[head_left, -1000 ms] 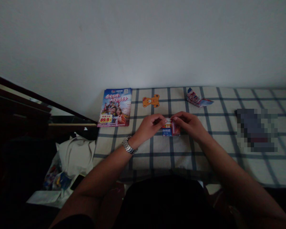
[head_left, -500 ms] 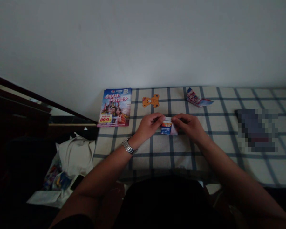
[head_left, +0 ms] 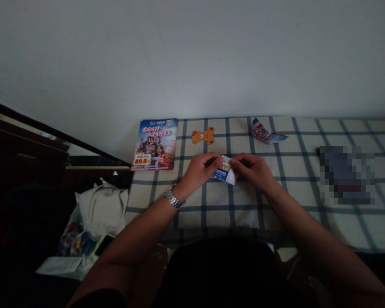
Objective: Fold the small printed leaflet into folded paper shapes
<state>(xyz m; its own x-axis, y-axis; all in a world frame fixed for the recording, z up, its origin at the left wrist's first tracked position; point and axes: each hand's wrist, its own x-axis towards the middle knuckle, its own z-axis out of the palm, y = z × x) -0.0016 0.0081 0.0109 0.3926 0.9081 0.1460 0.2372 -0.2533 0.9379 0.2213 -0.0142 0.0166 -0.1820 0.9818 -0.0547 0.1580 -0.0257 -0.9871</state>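
Note:
Between my two hands is a small folded paper leaflet (head_left: 223, 173), printed in blue, white and orange, held just above a checked cloth (head_left: 188, 216). My left hand (head_left: 202, 169), with a metal watch (head_left: 173, 196) on its wrist, pinches the leaflet's upper left edge. On the other side, my right hand (head_left: 252, 169) grips its upper right edge between thumb and fingers. Part of the leaflet is hidden behind the fingertips. Beyond the hands lie a flat orange bear figure (head_left: 203, 136) and a folded printed paper (head_left: 267, 133) standing partly open.
A stack of printed flyers (head_left: 155, 145) lies at the cloth's far left corner. To the right is a blurred-out dark object (head_left: 345, 175). A white wall (head_left: 211, 60) rises behind. Left and below are a white bag (head_left: 102, 205) and a dark phone (head_left: 104, 244).
The leaflet has turned slightly between my fingers and now sits tilted, its lower right corner pointing down. Both hands stay in nearly the same place, still pinching it.

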